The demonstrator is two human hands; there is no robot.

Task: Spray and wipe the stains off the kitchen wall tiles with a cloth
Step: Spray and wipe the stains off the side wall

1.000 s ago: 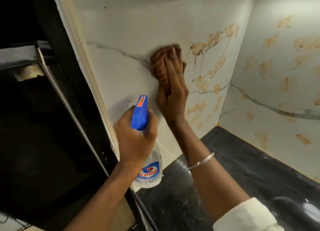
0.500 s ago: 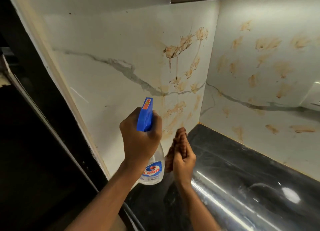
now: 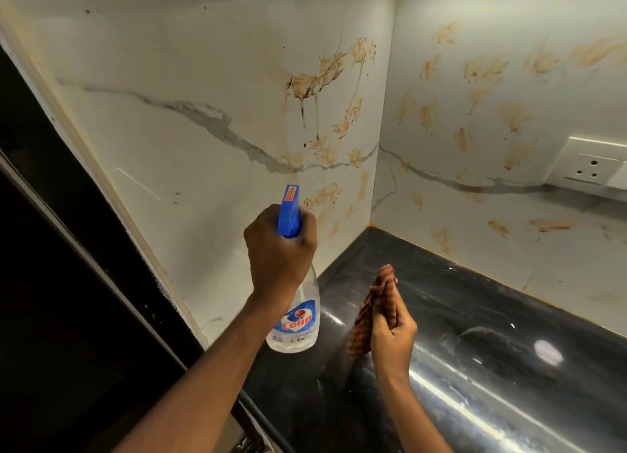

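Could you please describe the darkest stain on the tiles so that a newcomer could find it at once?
Start at the corner where the two tiled walls meet above the black counter. The stain sits on the left wall, high up, just left of that corner and above the grey vein. Unlike the pale smears around it, it is dark brown with thin drips running down.

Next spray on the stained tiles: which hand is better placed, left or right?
Left. The left hand grips the spray bottle, raised with its blue head toward the stains. The right hand holds the cloth low over the countertop, off the wall.
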